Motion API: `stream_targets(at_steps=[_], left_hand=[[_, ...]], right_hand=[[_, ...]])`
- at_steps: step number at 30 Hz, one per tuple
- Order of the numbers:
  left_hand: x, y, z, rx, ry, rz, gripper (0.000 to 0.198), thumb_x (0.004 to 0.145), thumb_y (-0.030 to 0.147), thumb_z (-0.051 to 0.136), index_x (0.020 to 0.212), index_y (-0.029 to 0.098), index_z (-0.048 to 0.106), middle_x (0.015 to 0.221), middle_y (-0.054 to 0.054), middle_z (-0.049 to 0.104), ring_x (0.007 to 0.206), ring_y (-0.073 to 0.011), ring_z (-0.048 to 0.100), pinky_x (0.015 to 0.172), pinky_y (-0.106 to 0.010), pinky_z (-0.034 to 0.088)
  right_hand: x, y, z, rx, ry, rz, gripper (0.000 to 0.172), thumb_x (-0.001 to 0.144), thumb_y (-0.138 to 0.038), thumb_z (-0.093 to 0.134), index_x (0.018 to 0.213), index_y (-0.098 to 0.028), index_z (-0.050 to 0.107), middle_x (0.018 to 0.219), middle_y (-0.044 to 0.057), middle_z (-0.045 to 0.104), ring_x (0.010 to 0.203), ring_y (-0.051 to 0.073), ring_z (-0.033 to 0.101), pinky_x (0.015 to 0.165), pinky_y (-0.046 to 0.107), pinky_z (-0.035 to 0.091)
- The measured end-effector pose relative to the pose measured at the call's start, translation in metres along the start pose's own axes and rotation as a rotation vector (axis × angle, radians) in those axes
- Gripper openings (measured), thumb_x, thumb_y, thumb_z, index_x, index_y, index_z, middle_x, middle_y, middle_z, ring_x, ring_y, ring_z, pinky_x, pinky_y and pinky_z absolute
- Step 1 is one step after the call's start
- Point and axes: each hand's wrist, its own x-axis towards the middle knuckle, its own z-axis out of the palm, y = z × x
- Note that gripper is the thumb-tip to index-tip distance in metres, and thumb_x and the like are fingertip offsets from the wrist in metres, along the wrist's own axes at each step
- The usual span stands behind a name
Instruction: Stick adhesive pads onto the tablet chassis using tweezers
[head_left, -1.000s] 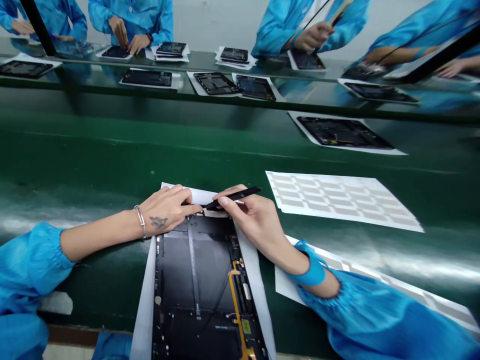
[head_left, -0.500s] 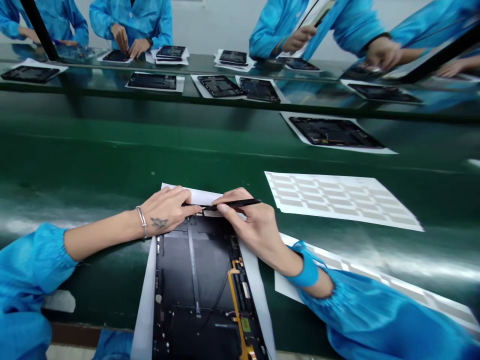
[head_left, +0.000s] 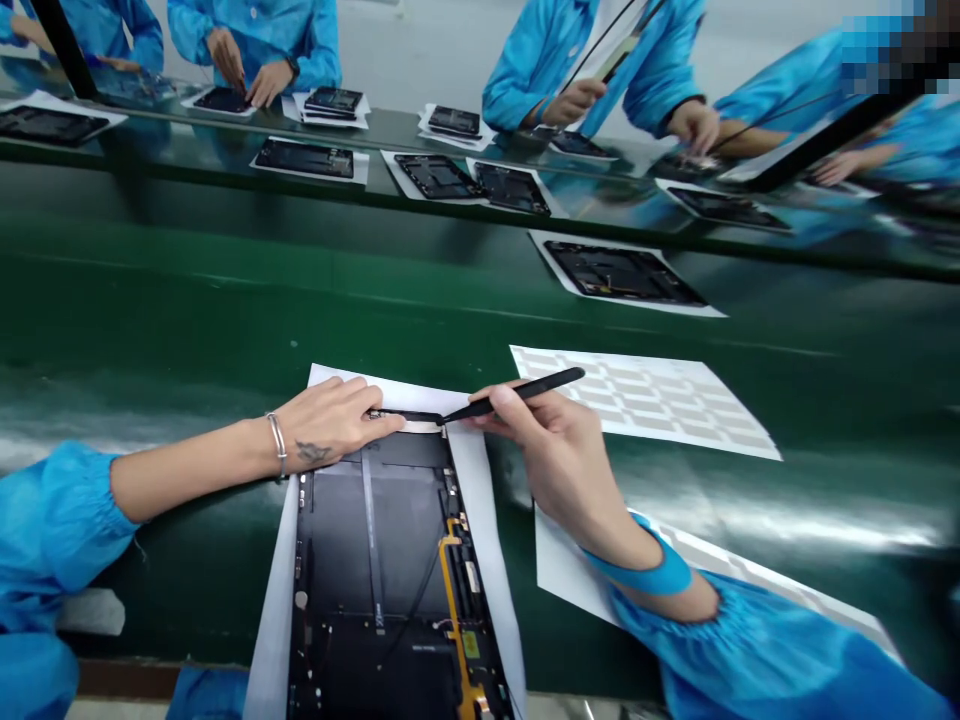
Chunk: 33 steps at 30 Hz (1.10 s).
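Note:
An opened tablet back (head_left: 390,560) with a black interior and an orange flex cable lies on a white paper sheet (head_left: 480,500) on the green bench in front of me. My left hand (head_left: 330,425) rests on its top left corner, fingertips pressing a thin strip at the top edge. My right hand (head_left: 555,455) grips black tweezers (head_left: 517,393), whose tip touches the tablet's top right corner. A silver bracelet is on my left wrist.
A white sheet of small labels (head_left: 660,400) lies to the right, another sheet (head_left: 570,570) under my right forearm. More opened tablets (head_left: 615,272) sit on the green conveyor and the far shelf (head_left: 307,158). Several people in blue coats (head_left: 255,40) work opposite.
My right hand has shifted right, off the tablet's top edge, and the tweezers now point at the top right corner. My left hand has stayed on the top edge.

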Motion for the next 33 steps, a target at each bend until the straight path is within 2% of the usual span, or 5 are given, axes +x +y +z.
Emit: stream_targets(at_steps=[4, 10, 18, 25, 33], left_hand=[[0.0, -0.001, -0.002, 0.005, -0.027, 0.006, 0.032, 0.102, 0.019, 0.035, 0.124, 0.023, 0.058, 0.098, -0.007, 0.058, 0.081, -0.0186, 0.051, 0.068, -0.03, 0.038], [0.002, -0.004, -0.009, -0.008, -0.111, 0.012, 0.034, 0.1, 0.016, 0.037, 0.129, 0.024, 0.056, 0.108, -0.009, 0.057, 0.09, -0.0202, 0.051, 0.073, -0.031, 0.041], [0.035, 0.014, -0.026, 0.088, -0.317, -0.055, 0.051, 0.1, 0.018, 0.041, 0.146, 0.04, 0.038, 0.111, -0.01, 0.056, 0.092, -0.0237, 0.054, 0.071, -0.032, 0.042], [0.008, 0.003, -0.011, -0.127, -0.183, -0.083, 0.043, 0.096, 0.017, 0.044, 0.137, 0.026, 0.051, 0.116, -0.011, 0.057, 0.102, -0.0244, 0.053, 0.082, -0.036, 0.047], [-0.014, -0.004, -0.004, -0.281, -0.046, -0.044, 0.041, 0.093, 0.01, 0.041, 0.13, 0.021, 0.057, 0.125, -0.011, 0.058, 0.11, -0.023, 0.052, 0.09, -0.037, 0.048]], right_hand=[[-0.001, 0.002, -0.001, 0.036, 0.012, 0.11, 0.038, 0.078, -0.056, 0.07, 0.076, -0.018, 0.069, 0.072, 0.005, 0.069, 0.069, 0.021, 0.07, 0.071, 0.037, 0.06], [0.002, 0.006, 0.0, 0.002, -0.001, 0.109, 0.042, 0.076, -0.058, 0.07, 0.08, -0.017, 0.071, 0.071, 0.005, 0.07, 0.068, 0.021, 0.069, 0.072, 0.037, 0.059], [0.006, -0.006, 0.003, 0.097, 0.054, 0.069, 0.04, 0.075, -0.059, 0.071, 0.083, -0.019, 0.073, 0.079, 0.005, 0.071, 0.072, 0.02, 0.069, 0.074, 0.038, 0.059], [0.006, -0.009, 0.007, -0.125, -0.15, -0.132, 0.043, 0.082, -0.06, 0.062, 0.081, -0.019, 0.073, 0.085, 0.007, 0.073, 0.079, 0.023, 0.068, 0.07, 0.034, 0.054], [0.002, -0.006, 0.01, -0.163, -0.269, -0.151, 0.039, 0.086, -0.057, 0.058, 0.082, -0.022, 0.073, 0.09, 0.007, 0.073, 0.079, 0.022, 0.067, 0.066, 0.032, 0.052]])
